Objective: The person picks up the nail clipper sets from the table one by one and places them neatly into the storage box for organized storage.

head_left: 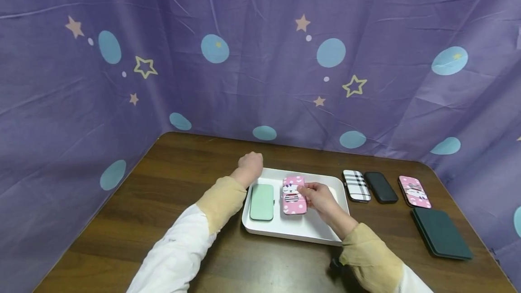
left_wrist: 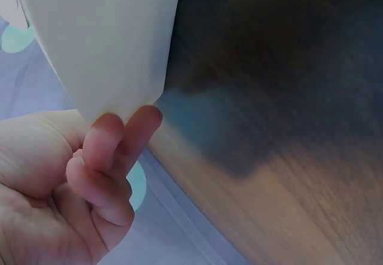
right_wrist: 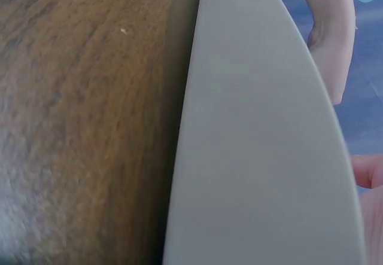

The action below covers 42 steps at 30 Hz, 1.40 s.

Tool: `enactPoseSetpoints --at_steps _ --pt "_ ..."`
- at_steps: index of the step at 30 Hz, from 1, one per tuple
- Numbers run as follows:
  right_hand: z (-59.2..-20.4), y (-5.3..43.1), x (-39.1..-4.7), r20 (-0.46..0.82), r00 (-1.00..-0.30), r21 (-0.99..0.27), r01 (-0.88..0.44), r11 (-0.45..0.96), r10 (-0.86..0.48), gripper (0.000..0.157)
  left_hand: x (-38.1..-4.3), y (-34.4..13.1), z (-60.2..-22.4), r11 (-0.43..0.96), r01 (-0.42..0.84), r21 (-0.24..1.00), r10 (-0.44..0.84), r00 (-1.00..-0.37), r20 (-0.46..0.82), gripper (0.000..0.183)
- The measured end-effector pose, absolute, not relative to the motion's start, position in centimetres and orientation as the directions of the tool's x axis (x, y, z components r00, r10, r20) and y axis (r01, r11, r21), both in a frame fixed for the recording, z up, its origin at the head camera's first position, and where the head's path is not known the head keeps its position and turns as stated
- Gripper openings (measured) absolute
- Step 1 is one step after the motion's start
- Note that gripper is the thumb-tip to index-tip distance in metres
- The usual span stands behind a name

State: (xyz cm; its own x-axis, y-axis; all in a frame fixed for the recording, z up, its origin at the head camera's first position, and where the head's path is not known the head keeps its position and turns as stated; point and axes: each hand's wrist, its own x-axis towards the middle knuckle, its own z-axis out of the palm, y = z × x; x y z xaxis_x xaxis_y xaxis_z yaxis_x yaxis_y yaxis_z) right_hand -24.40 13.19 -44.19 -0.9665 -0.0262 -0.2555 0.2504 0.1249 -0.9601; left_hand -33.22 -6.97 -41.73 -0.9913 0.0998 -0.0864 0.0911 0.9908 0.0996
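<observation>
A shallow white tray [head_left: 293,232] sits on the wooden table. My left hand [head_left: 249,166] grips its far left corner; in the left wrist view, curled fingers [left_wrist: 103,139] press against the tray's outer wall. With thumb and fingers, my right hand [head_left: 322,199] pinches the right side of a flat pink case [head_left: 294,202] with a cartoon print, over the middle of the tray. A mint-green case [head_left: 262,202] lies to its left in the tray. Most of the right hand is hidden behind the tray wall [right_wrist: 257,127] in the right wrist view.
Right of the tray lie a white-and-black plaid case [head_left: 357,186], a black case [head_left: 381,187], another pink cartoon case [head_left: 414,192] and a larger dark green flat case [head_left: 441,234]. A purple curtain [head_left: 260,85] hangs behind the wooden table [head_left: 134,220].
</observation>
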Motion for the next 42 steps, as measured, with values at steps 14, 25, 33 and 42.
enactPoseSetpoints --at_steps 14,25,33,42 --pt "-44.4 12.7 -23.9 -0.274 -0.961 -0.951 0.267 0.153 -0.026 0.030 -32.9 -6.9 -41.4 0.992 0.083 0.100 0.093 -0.990 -0.104 0.024" --pt "-45.1 12.6 -23.9 -0.288 -0.957 -0.930 0.281 0.236 0.002 0.027 -32.9 -6.7 -41.3 0.992 0.086 0.092 0.095 -0.991 -0.090 0.024" --pt "-45.6 12.5 -24.0 -0.286 -0.958 -0.925 0.278 0.260 0.008 0.025 -32.9 -6.7 -41.2 0.991 0.087 0.097 0.097 -0.990 -0.100 0.024" --pt "-45.6 12.5 -24.1 -0.283 -0.958 -0.891 0.280 0.357 0.046 0.027 -32.9 -6.8 -41.2 0.991 0.097 0.097 0.106 -0.990 -0.094 0.025"
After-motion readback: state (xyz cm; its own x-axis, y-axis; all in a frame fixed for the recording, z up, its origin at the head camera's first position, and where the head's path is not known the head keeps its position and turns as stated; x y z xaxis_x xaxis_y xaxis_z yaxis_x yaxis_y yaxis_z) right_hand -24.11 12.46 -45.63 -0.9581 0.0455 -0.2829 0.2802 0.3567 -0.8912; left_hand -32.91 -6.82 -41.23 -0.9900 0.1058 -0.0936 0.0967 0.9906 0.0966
